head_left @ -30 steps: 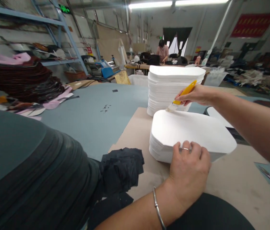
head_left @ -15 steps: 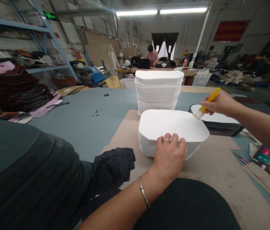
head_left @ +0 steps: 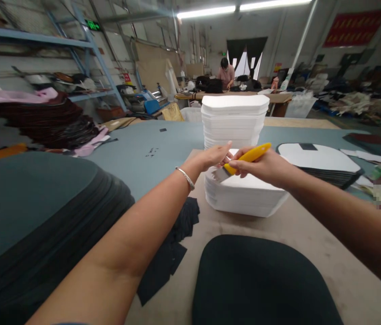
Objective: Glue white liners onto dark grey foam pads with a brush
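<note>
My right hand (head_left: 261,166) grips a paintbrush (head_left: 251,155) by its yellow handle. The pale bristles point down left over the near stack of white sheets (head_left: 244,198), at its left part. My left hand (head_left: 215,155), with a bracelet at the wrist, reaches over the back left of the same stack, close to the right fingertips. Its fingers look stretched out and partly overlap; whether they touch the top sheet is hidden. Behind rises a taller white stack (head_left: 234,122). A dark rounded panel (head_left: 261,280) lies flat on the brown board in front.
A tall pile of dark green panels (head_left: 34,189) stands at left, with black scraps (head_left: 185,221) beside it. Black-edged white pieces (head_left: 322,158) are stacked at right. Brown board (head_left: 312,239) covers part of the green table. A person (head_left: 226,74) works at a far table.
My left hand has left the stack's front edge for its back left. My right hand has brought the brush from the right end toward the left. The view has shifted slightly.
</note>
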Action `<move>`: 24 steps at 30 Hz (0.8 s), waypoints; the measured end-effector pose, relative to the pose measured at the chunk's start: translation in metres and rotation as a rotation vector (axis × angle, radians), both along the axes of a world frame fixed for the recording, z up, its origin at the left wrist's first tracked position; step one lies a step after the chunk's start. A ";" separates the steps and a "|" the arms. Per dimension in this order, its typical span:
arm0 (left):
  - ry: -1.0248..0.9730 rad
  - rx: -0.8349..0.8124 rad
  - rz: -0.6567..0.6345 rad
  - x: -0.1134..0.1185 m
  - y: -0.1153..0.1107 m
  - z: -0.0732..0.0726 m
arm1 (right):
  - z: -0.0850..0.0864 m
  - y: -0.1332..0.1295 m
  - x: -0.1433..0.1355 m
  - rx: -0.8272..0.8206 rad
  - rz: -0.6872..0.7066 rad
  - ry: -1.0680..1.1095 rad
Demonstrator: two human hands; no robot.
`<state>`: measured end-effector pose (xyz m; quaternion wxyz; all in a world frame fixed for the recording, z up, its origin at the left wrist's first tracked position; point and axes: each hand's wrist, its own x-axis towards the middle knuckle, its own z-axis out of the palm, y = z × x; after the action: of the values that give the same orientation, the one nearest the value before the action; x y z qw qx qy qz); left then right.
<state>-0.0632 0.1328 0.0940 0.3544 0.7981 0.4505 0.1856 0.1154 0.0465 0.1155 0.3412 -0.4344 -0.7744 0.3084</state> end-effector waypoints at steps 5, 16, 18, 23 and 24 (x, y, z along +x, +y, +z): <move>0.162 0.152 -0.047 0.006 -0.007 -0.004 | -0.012 0.011 0.028 -0.142 0.053 -0.062; 0.509 0.575 -0.170 0.041 -0.036 -0.019 | 0.020 0.012 0.212 -0.187 -0.358 -0.156; 0.561 0.596 -0.181 0.046 -0.036 -0.016 | 0.019 0.024 0.201 -0.071 -0.520 -0.116; 0.681 0.547 -0.209 0.065 -0.028 0.002 | 0.006 0.017 0.156 0.043 -0.764 -0.317; 0.696 0.523 -0.207 0.072 -0.024 0.006 | 0.002 0.008 0.151 0.037 -0.764 -0.354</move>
<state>0.0083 0.1086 0.0996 -0.0153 0.9166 0.3988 -0.0228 0.2660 0.0541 0.1179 0.3004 -0.7304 -0.6098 0.0662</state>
